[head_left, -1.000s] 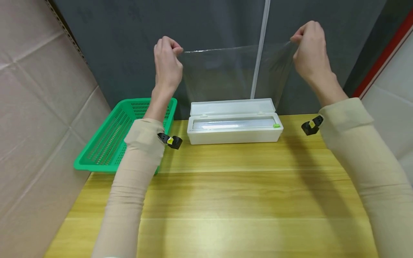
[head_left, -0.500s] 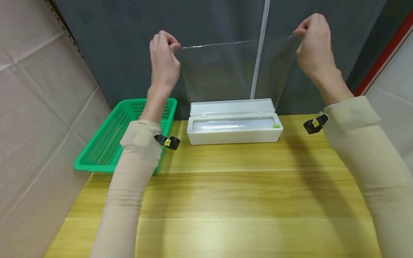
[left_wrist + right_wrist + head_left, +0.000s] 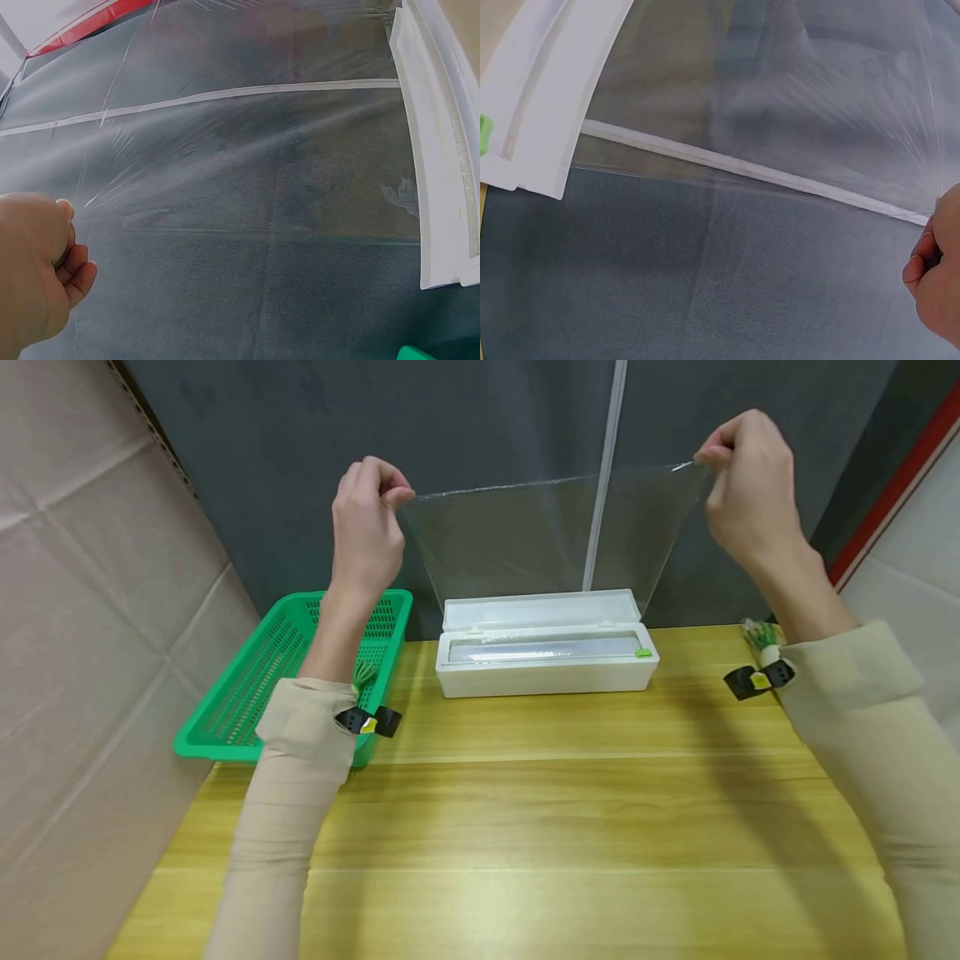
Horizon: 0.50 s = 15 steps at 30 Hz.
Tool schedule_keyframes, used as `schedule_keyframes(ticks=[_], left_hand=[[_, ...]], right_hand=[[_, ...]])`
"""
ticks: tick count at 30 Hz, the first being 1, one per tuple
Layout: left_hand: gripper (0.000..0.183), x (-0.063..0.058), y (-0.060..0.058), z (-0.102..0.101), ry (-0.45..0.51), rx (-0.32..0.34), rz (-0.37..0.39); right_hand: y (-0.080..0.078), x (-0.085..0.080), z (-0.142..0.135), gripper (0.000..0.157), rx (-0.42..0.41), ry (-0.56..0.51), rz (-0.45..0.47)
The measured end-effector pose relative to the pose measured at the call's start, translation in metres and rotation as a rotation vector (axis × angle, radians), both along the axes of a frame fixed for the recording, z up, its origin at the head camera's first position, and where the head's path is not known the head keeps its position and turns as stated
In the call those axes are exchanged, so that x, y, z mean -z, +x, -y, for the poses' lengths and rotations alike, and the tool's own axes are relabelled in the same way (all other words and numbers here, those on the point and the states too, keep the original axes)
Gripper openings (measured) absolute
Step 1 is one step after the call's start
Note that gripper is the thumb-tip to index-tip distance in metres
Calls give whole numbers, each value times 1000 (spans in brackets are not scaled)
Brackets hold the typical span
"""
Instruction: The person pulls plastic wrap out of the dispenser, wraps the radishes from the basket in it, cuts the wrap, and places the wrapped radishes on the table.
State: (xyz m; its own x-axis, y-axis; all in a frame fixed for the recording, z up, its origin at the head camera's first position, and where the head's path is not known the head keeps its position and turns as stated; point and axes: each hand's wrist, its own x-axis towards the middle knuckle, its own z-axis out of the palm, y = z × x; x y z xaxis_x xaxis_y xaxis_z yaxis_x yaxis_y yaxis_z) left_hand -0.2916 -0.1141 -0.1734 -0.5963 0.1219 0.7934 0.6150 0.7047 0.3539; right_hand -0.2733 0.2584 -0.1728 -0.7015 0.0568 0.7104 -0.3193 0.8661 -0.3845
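A clear sheet of plastic wrap [image 3: 517, 535] is stretched upright between my two hands. Its lower end runs down to the white wrap dispenser box [image 3: 547, 679], whose lid [image 3: 540, 610] stands raised at the back. My left hand [image 3: 367, 527] pinches the sheet's upper left corner between thumb and curled fingers. At the upper right corner my right hand [image 3: 753, 493] does the same, higher up. Both wrist views show the film [image 3: 225, 165] drawn into creases towards the fingers. A green slider [image 3: 642, 652] sits at the box's right end.
The green slotted basket [image 3: 225, 727] stands at the left, partly behind the left forearm. Green stalks [image 3: 364, 675] show beside that wrist. Another green-and-white stalked bundle [image 3: 763, 639] lies by the right wrist, partly hidden. A dark sheet [image 3: 300, 460] hangs behind the wooden table [image 3: 540, 827].
My hands rose, then came lower again and moved farther apart, left hand leftward and right hand rightward. The wrap is stretched wider. Green stalks now show by both wrists.
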Motion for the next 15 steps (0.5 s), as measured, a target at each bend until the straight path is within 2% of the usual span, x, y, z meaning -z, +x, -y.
schedule_keyframes(ticks=[8,15], left_hand=[[29,10,8,5,-32,68,-53],[27,17,12,9,-8,121,-105]], right_hand=[[14,7,-2,30,-23,12,-30],[24,12,-2,28,-38,6,-57]])
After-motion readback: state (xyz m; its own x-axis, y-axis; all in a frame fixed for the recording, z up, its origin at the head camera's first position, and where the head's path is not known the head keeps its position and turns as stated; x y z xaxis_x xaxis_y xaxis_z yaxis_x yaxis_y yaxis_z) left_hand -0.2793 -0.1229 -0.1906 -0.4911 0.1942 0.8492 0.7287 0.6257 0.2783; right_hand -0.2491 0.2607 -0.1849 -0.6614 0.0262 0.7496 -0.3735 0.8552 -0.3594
